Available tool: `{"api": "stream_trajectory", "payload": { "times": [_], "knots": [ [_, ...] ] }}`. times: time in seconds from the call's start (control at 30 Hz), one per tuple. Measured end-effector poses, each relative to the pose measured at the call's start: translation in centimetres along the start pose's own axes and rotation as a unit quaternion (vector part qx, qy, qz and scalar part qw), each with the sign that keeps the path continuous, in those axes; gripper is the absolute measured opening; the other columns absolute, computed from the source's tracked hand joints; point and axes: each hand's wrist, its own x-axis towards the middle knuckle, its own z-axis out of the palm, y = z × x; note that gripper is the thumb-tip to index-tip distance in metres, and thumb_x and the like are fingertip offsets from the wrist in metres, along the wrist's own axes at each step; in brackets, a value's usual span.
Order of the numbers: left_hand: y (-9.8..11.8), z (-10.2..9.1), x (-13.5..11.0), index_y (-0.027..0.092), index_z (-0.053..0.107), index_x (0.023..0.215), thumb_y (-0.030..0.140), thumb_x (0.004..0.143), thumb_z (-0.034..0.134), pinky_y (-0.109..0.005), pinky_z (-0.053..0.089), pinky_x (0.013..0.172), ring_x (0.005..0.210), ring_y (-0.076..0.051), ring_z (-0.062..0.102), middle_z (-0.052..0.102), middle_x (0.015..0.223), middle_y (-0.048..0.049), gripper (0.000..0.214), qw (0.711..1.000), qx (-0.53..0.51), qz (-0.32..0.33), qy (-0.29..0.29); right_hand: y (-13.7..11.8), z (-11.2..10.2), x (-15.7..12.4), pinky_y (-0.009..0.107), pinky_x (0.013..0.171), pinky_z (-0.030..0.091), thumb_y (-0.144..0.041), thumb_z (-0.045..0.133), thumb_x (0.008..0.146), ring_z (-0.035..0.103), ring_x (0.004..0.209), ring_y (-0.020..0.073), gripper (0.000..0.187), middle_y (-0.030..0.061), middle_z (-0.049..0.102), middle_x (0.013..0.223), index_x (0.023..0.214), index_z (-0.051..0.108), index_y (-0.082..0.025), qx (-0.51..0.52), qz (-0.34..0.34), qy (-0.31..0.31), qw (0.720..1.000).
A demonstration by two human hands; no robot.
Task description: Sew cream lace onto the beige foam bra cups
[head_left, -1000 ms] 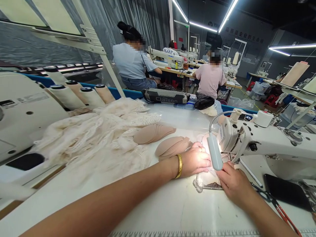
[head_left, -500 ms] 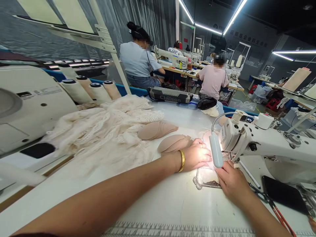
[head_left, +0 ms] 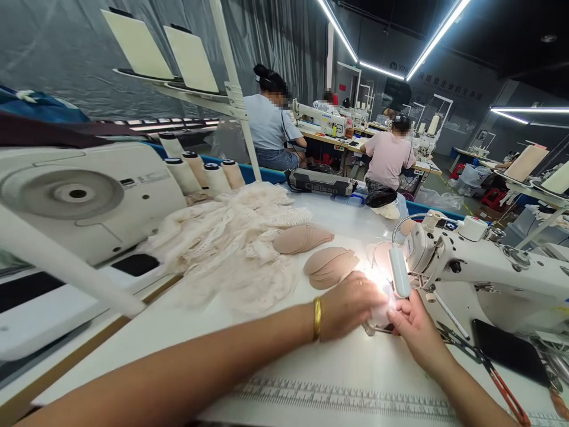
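Observation:
Under the lit lamp [head_left: 400, 273] of the white sewing machine [head_left: 484, 261], a pale pink fabric piece [head_left: 381, 311] is held up between my two hands. My left hand [head_left: 351, 305], below a gold bangle, has its fingers curled onto the fabric's left side; glare blurs the fingertips. With thumb and fingers pinched, my right hand [head_left: 415, 326] grips the right edge. Beyond the left hand lie two fanned stacks of beige bra cups [head_left: 329, 267] [head_left: 302, 238]. Another pinkish cup piece [head_left: 383, 256] sits behind the lamp, partly hidden.
Cream lace fabric [head_left: 235, 237] is heaped at left, near thread cones [head_left: 217, 178]. Scissors [head_left: 484, 362] and a black phone [head_left: 511, 351] lie right of my right hand. A ruler strip [head_left: 347, 394] runs along the front. Co-workers sit at machines farther back.
Both hands have lifted the fabric from the machine bed, drawing it slightly toward me. My left hand has gone from lying flat to curled. The camera view has shifted left and up.

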Motion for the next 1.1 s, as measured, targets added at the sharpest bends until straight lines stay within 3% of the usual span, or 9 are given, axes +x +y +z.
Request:
{"api": "stream_trajectory", "payload": {
  "times": [0.1,0.17,0.23,0.33,0.4,0.57,0.7,0.93,1.1],
  "knots": [
    [5.1,1.3,-3.8,0.023,0.069,0.116,0.040,0.085,0.077,-0.037,0.050,0.092,0.105,-0.028,0.066,0.072,0.116,-0.0111,0.036,0.938,-0.305,-0.164,-0.016,-0.7,2.2,-0.6,0.026,0.063,0.046,-0.048,0.072,0.087,0.059,0.067,0.0160,0.047,-0.0053,0.063,0.074,0.120,0.049,-0.024,0.163,0.042,0.018,0.986],
    [7.4,2.6,-5.0,0.021,0.069,0.114,0.052,0.087,0.075,-0.034,0.055,0.084,0.096,-0.024,0.070,0.075,0.105,-0.0106,0.041,0.778,-0.534,-0.333,-0.011,-0.8,3.5,-1.6,0.026,0.065,0.047,-0.047,0.075,0.085,0.058,0.067,0.0151,0.047,-0.0055,0.063,0.074,0.120,0.053,-0.025,0.195,0.028,0.051,0.979],
    [8.1,3.5,-5.0,0.018,0.070,0.111,0.055,0.085,0.076,-0.032,0.055,0.090,0.100,-0.023,0.071,0.074,0.107,-0.0112,0.045,0.645,-0.642,-0.396,0.118,-0.7,4.7,-3.1,0.027,0.068,0.050,-0.049,0.075,0.086,0.059,0.070,0.0156,0.042,-0.0036,0.065,0.079,0.117,0.059,-0.026,0.181,0.011,0.087,0.979],
    [7.3,3.4,-3.7,0.017,0.072,0.108,0.045,0.073,0.089,-0.033,0.056,0.088,0.095,-0.023,0.071,0.075,0.108,-0.0104,0.048,0.562,-0.671,-0.382,0.296,-0.5,5.9,-5.4,0.029,0.073,0.053,-0.052,0.073,0.087,0.064,0.076,0.0186,0.039,0.0006,0.069,0.086,0.116,0.068,-0.026,0.112,-0.001,0.106,0.988],
    [6.8,2.9,-2.9,0.017,0.073,0.105,0.038,0.067,0.094,-0.032,0.057,0.081,0.087,-0.023,0.071,0.076,0.099,-0.0085,0.048,0.559,-0.667,-0.373,0.322,-0.7,6.0,-6.2,0.032,0.083,0.054,-0.055,0.071,0.089,0.067,0.090,0.0220,0.040,0.0041,0.073,0.101,0.118,0.071,-0.027,0.080,-0.012,0.101,0.992],
    [7.6,2.2,-2.8,0.013,0.078,0.104,0.038,0.066,0.095,-0.035,0.056,0.086,0.091,-0.027,0.073,0.077,0.098,-0.0127,0.049,0.602,-0.691,-0.344,0.203,-2.0,4.0,-5.1,0.041,0.108,0.048,-0.064,0.064,0.091,0.057,0.132,0.0286,0.055,0.0060,0.061,0.145,0.135,0.065,-0.031,0.157,0.040,0.060,0.985],
    [7.6,2.2,-3.1,0.018,0.078,0.112,0.035,0.064,0.096,-0.035,0.054,0.092,0.102,-0.028,0.072,0.077,0.109,-0.0117,0.054,0.592,-0.696,-0.332,0.233,-1.9,3.5,-4.7,0.045,0.097,0.054,-0.064,0.066,0.090,0.065,0.120,0.0299,0.065,0.0090,0.064,0.140,0.145,0.055,-0.032,0.293,0.079,0.053,0.951],
    [6.4,2.6,-1.7,0.015,0.080,0.098,0.037,0.064,0.095,-0.033,0.055,0.089,0.095,-0.025,0.071,0.078,0.104,-0.0109,0.043,0.559,-0.643,-0.358,0.382,-0.1,4.9,-4.8,0.042,0.095,0.056,-0.044,0.088,0.076,0.071,0.107,0.0273,0.080,0.0087,0.074,0.121,0.145,0.050,-0.029,0.304,0.064,0.126,0.942],
    [6.7,2.7,-1.1,0.014,0.078,0.090,0.038,0.062,0.096,-0.030,0.055,0.077,0.083,-0.021,0.071,0.078,0.093,-0.0093,0.041,0.544,-0.644,-0.372,0.388,0.5,4.9,-4.4,0.044,0.093,0.057,-0.041,0.092,0.071,0.070,0.110,0.0297,0.088,0.0113,0.072,0.126,0.146,0.046,-0.028,0.337,0.067,0.135,0.929]
  ]
}}
